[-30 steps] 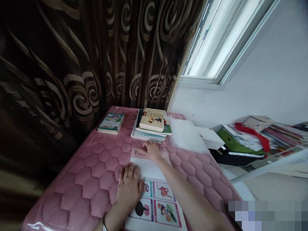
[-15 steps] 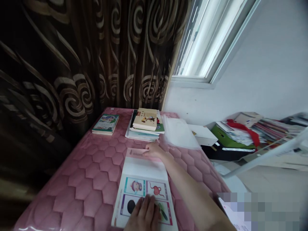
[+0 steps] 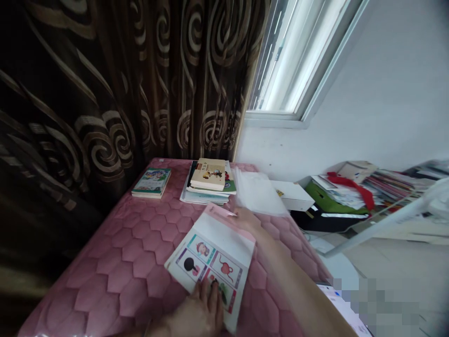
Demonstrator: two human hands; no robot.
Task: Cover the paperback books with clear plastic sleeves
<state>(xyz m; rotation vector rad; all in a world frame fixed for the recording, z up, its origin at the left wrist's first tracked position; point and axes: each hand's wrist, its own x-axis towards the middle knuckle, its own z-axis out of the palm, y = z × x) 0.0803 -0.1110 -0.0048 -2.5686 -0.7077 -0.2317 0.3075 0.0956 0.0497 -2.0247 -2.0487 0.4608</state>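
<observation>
An opened picture book (image 3: 224, 233) lies aslant on the pink quilted cover in front of me. Its lower page carries several framed colour pictures, and its upper part is white with a pink band. My right hand (image 3: 246, 221) pinches the book's far edge near the pink band, thumb on top. Fingers stretched out, my left hand (image 3: 198, 310) rests on the near end of the pictured page and hides part of the lower pictures.
Beyond the book, a stack of books (image 3: 209, 175) and a clear plastic sheet (image 3: 259, 192) sit on the pink quilted cover (image 3: 140, 238). A green-edged book (image 3: 152, 181) lies far left. To the right are a white box (image 3: 294, 196) and piled papers (image 3: 342, 189). A patterned curtain (image 3: 168, 84) hangs behind.
The picture book has turned clockwise, its far edge swinging right. My right hand has moved slightly right with that edge, and my left hand has shifted a little down and left.
</observation>
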